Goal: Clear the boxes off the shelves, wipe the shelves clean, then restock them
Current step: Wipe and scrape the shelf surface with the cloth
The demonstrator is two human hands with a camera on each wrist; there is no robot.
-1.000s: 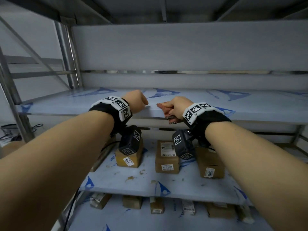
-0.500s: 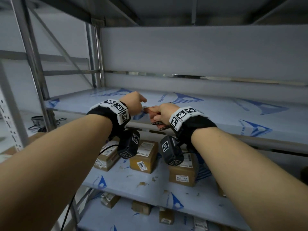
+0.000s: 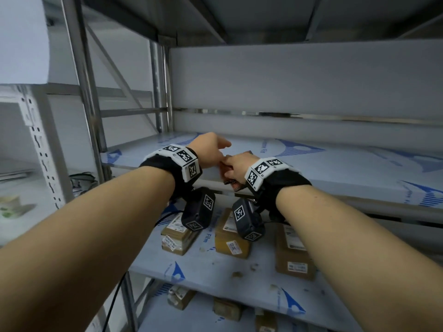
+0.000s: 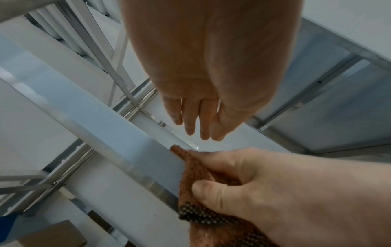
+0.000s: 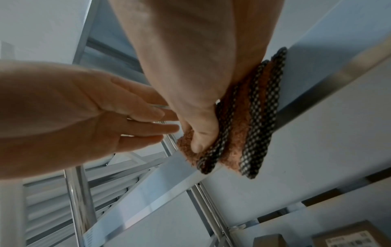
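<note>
**Two hands at the edge of the top shelf**

Here, both arms reach up to the near edge of the upper shelf [image 3: 299, 164], which has a pale blue film on it with dark blue shapes.

The right hand [image 3: 236, 167] has its fingers and thumb curled round a folded cloth [image 5: 249, 120]. The cloth is fuzzy and orange-brown, with dark bands of little white dots. It is pressed against the front edge of that shelf, and part of it hangs down below the hand.

The left hand [image 3: 211, 147] is just beside the right one, on its left. Its fingers [image 4: 190, 120] are out nearly straight and close together. It holds nothing. The fingertips point toward the cloth, but I cannot tell if they touch it.

Each wrist wears a black strap with a white band of black-and-white square marks, and a small black camera hangs under it.

On the shelf below [image 3: 215, 267] sit three brown boxes: the left box [image 3: 176, 238], the middle box [image 3: 231, 245] and the right box [image 3: 293, 257]. They have white labels on them. Little brown bits of dirt lie on the film near them.

More brown boxes [image 3: 226, 307] sit on the lowest shelf. Grey metal posts [image 3: 81, 75] hold the shelves up at the left.
</note>
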